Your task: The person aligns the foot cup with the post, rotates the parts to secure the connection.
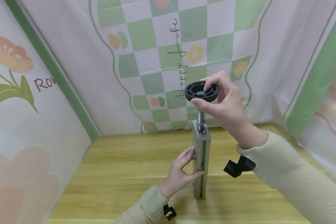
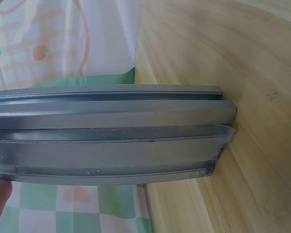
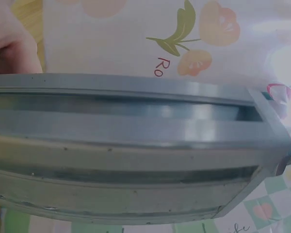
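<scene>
Gripping the rim of the black foot [image 1: 195,90] between thumb and fingers of the right hand [image 1: 226,98], atop a threaded rod [image 1: 201,115] with a nut [image 1: 200,123], and grasping the upright metal profile [image 1: 201,158] on the wooden table [image 1: 123,168] between thumb and fingers of the left hand [image 1: 177,174]. Looks like the step of turning the black foot at the profile's top end, with no telling whether in or out. Likely calls next for easing off the rim and regripping to turn, with the profile held steady.

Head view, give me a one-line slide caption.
Right hand pinches a black disc atop a threaded rod; left hand holds the upright metal profile.
</scene>
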